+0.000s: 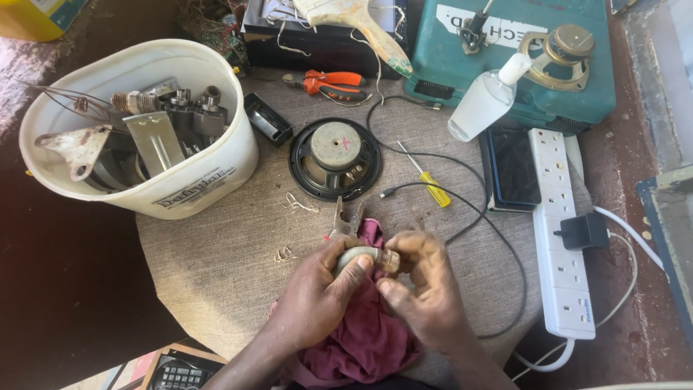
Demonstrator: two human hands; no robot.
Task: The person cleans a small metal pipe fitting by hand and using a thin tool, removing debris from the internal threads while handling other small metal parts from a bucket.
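My left hand point(317, 292) grips a small grey cylindrical metal part point(355, 256) over a dark red cloth point(364, 339). My right hand point(424, 289) pinches the brownish end piece point(390, 261) of that same part between thumb and fingers. Metal plier jaws point(345, 217) stick up just behind my left hand, their handles hidden under it. The hands work at the near edge of a round table covered in beige fabric point(231, 245).
A black speaker point(336, 157) lies mid-table beside a yellow-handled screwdriver point(427, 180) and black cables. A white bucket point(180, 180) of metal parts stands left. A white power strip point(559, 238), phone point(514, 167), clear bottle point(485, 100), green case point(505, 58) and orange pliers point(325, 81) lie behind and right.
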